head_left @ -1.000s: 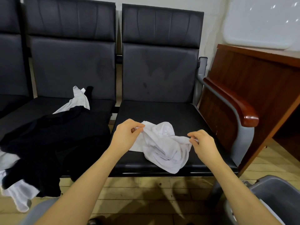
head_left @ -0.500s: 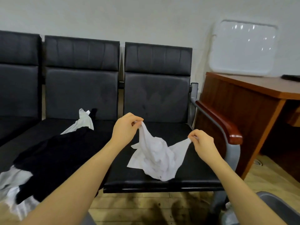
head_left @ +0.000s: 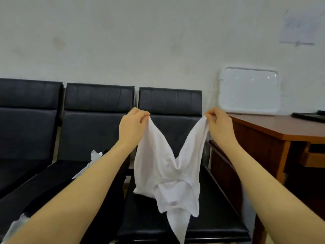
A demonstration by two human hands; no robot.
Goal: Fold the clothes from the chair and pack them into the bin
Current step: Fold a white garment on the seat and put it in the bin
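Head view. The left hand (head_left: pixel 131 126) and the right hand (head_left: pixel 220 126) are both raised in front of the row of black chairs (head_left: pixel 98 127), each grip closed in a pinch on an upper corner of a white garment (head_left: pixel 167 175). The garment hangs between the two hands, clear of the seat, its top edge sagging into a V and its crumpled lower part ending in a point above the front of the right-hand seat (head_left: pixel 211 224). On the middle seat, partly hidden by the left forearm, lies a pile of dark clothing (head_left: pixel 52 187) with white fabric (head_left: pixel 95 154) showing at its back and lower left edges. To the right stands a wooden surface (head_left: pixel 274 127), with a white tray (head_left: pixel 249 91) leaning against the wall behind it.
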